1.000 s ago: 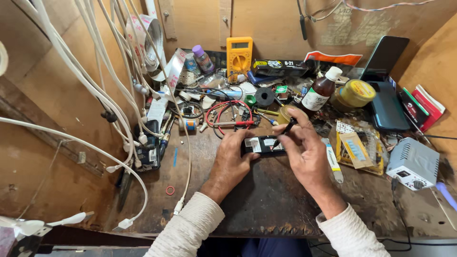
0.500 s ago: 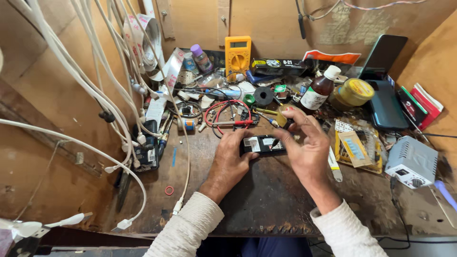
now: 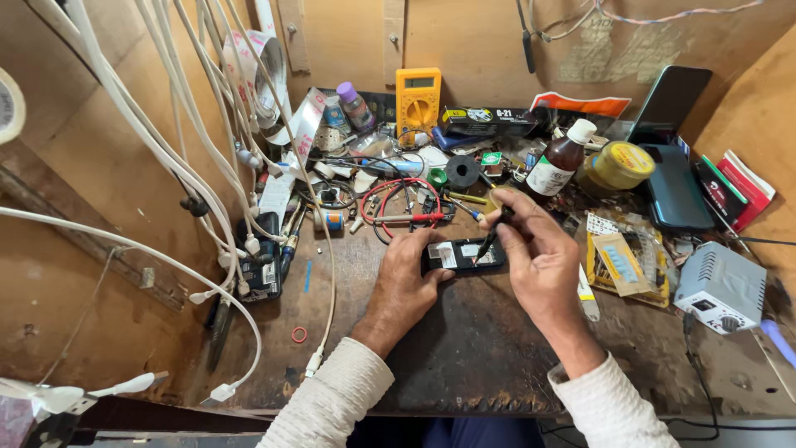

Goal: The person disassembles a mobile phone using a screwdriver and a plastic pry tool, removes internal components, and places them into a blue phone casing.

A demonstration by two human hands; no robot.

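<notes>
A small opened mobile phone [image 3: 464, 254] lies back-up in the middle of the dark wooden bench [image 3: 464, 357]. My left hand [image 3: 406, 278] grips its left end and holds it flat on the bench. My right hand [image 3: 535, 257] pinches a thin dark tool [image 3: 491, 236], a screwdriver or probe, with its tip down on the phone's right half. Both forearms wear cream knit sleeves.
Behind the phone lie a yellow multimeter [image 3: 417, 98] with red and black leads [image 3: 398, 199], a brown bottle [image 3: 559, 163], a yellow tin [image 3: 618, 166] and several small tools. A grey box [image 3: 720, 286] sits at right. White cables [image 3: 207, 191] hang at left.
My right hand has closed its fingers around the thin tool and brought the tip down onto the phone. The left hand still holds the phone in the same place.
</notes>
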